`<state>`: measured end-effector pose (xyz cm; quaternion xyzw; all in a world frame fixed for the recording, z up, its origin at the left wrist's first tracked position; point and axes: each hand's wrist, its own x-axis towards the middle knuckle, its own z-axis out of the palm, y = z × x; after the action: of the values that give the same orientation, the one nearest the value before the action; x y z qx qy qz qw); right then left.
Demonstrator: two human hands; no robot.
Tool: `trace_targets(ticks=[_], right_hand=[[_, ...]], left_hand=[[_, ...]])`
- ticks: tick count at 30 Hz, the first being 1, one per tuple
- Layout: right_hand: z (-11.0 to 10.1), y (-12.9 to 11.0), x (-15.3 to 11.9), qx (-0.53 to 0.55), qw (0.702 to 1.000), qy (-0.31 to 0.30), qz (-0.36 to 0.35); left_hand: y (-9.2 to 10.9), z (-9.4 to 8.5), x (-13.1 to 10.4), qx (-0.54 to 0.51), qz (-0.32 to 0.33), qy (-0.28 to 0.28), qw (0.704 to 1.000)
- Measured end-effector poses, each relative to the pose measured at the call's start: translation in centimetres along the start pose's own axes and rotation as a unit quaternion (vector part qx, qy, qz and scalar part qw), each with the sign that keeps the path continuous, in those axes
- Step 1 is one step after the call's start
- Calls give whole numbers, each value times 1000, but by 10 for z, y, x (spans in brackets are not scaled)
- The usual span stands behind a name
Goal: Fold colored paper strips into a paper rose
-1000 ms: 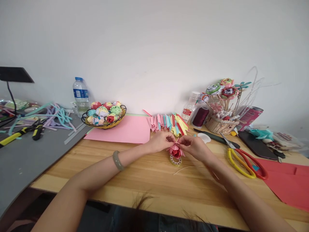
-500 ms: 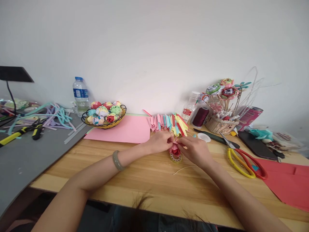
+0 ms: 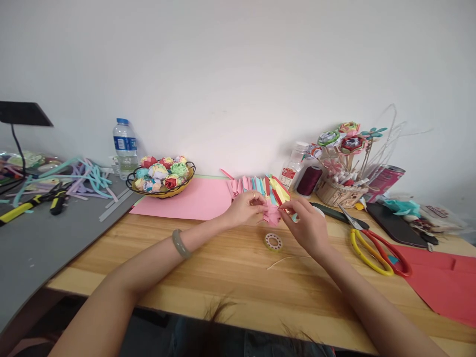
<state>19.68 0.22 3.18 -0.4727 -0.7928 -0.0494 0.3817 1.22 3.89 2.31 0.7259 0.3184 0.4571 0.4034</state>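
Between my two hands, a pink paper flower (image 3: 272, 214) is held up above the wooden table. My left hand (image 3: 246, 208) pinches it from the left, a ring on one finger. From the right, my right hand (image 3: 307, 220) closes on its edge; a bit of red shows at the fingertips. Below lies a roll of tape (image 3: 273, 241), apart from both hands. A thin string (image 3: 286, 259) rests near my right wrist. Just behind the flower stands a row of folded paper pieces (image 3: 256, 184) in pink, blue, yellow and red.
A basket of paper flowers (image 3: 160, 191) stands on pink paper (image 3: 193, 204) at the left. To the right lie scissors (image 3: 375, 250), red paper (image 3: 446, 277) and a phone (image 3: 396, 225). Behind them are a thread spool (image 3: 309, 180), a clear bottle (image 3: 293, 166) and a flower pot (image 3: 340, 192).
Both hands have lifted the paper flower a little off the tape roll and turned it, so its pink outside shows instead of the red centre. The tape roll is now uncovered.
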Motion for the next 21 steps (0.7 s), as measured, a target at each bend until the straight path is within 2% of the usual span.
trace_targets(ticks=[2,5,7,10,14,21], right_hand=[[-1,-1,3,97,992,-29,78],[-2,-4,7,238,953,-87,165],[-3,-7,9,296,929,-100,196],[-3,-10,9,336,910,-98,221],[-2,-9,9,331,911,-98,224],[2,-5,6,270,945,-65,171]], left_hand=[[2,1,-1,40,50,50,997],[3,5,-5,59,98,71,991],[2,8,-8,78,123,69,987],[2,13,-13,130,152,63,978],[0,16,-17,181,179,42,966],[-5,18,-19,215,173,22,961]])
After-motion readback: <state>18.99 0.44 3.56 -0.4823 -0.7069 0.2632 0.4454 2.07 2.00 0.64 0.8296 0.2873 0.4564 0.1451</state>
